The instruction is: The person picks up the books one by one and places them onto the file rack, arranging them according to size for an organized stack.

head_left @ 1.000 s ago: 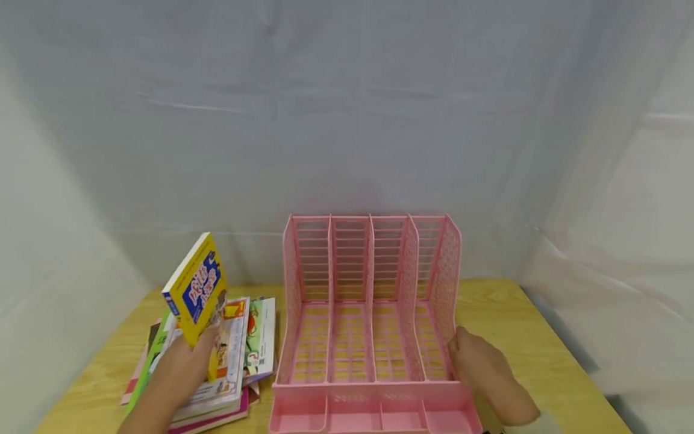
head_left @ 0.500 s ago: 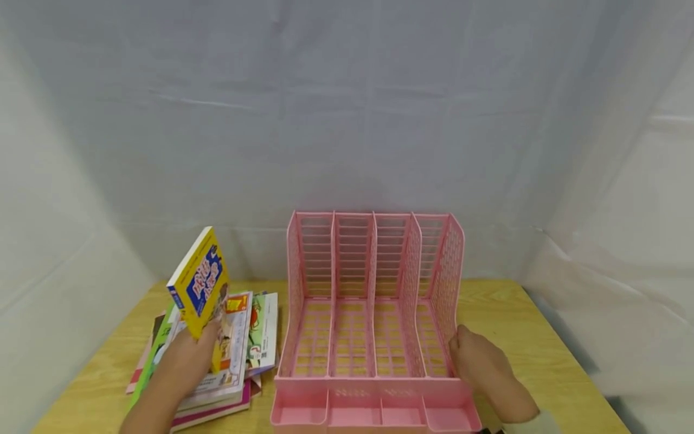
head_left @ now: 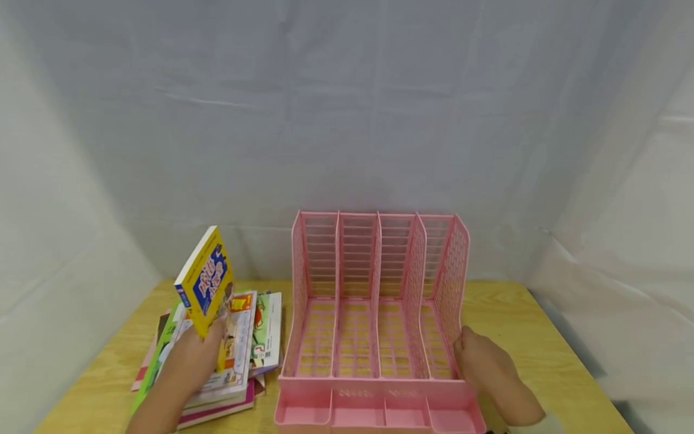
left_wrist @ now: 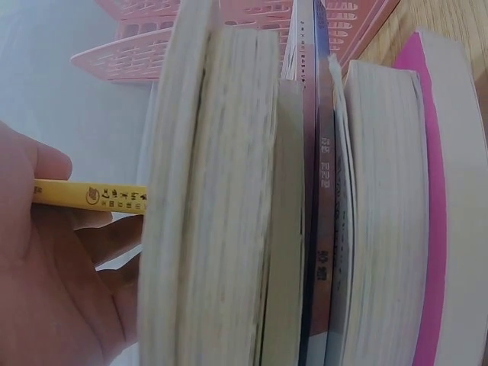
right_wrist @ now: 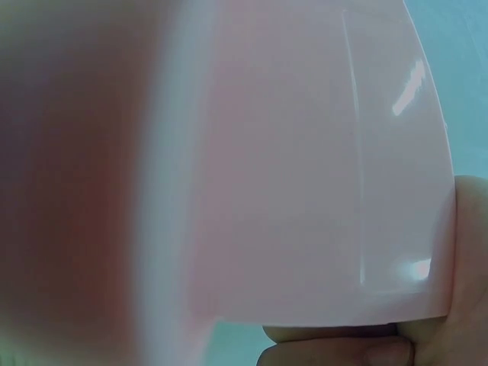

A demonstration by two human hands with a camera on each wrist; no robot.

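Grips a yellow book (head_left: 208, 282) in the left hand (head_left: 196, 357), thumb on one side and fingers on the other, blue title panel facing right, white page edge toward the upper left. Stands tilted above an uneven stack of books (head_left: 238, 355) at the left of the table (head_left: 499, 307); cannot tell contact from gap at the lower end. Shows thick page edges, a magenta cover (head_left: 247, 395) and, jutting out at the left, a green cover (head_left: 145, 384).

Just right of the stack, a pink rack (head_left: 416, 289), with four tall lattice slots behind a front tray (head_left: 303, 416) of four shallow compartments. Grips its right side low down with the right hand (head_left: 485, 361), fingers curled round the edge; gleams smooth and glossy there in the right wrist view, partly blurred. Ends at that wrist in a pale sleeve (head_left: 542, 425).

Beneath it all, yellowish wood grain, far edge straight, right edge slanting outward toward the viewer. Around it, pale sheeting on three sides: a grey back sheet (head_left: 347, 108) behind the far edge, faintly creased; a left sheet (head_left: 65, 241), angling in; a right sheet (head_left: 640, 211), marked by longer folds.
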